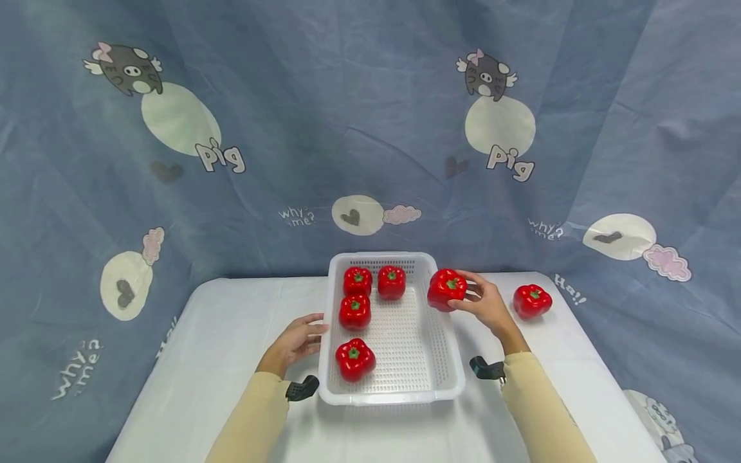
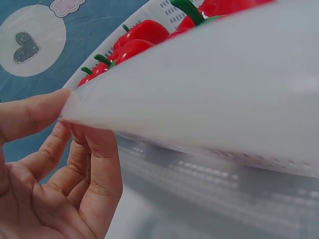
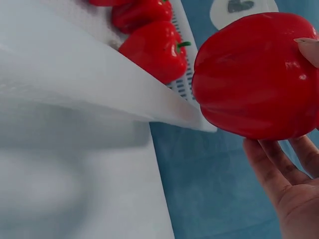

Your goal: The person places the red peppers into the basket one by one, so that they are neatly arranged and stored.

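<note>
My right hand [image 1: 485, 303] holds a red bell pepper [image 1: 447, 289] at the right rim of a white plastic basket [image 1: 399, 399]. In the right wrist view, the thumb lies on one side of this pepper [image 3: 254, 77] and the fingers [image 3: 271, 172] on the other. On the basket's left side, my left hand [image 1: 298, 341] pinches the rim, thumb above and fingers [image 2: 102, 169] below, as the left wrist view shows. Several red bell peppers with green stems sit inside, mostly along the left, one of them near the front [image 1: 355, 361].
Another red bell pepper [image 1: 532, 301] lies on the white-covered table [image 1: 231, 334], right of my right hand. A blue curtain [image 1: 370, 128] with printed pigs hangs directly behind the table. Dark wrist mounts [image 1: 302, 388] stick out beside both sleeves.
</note>
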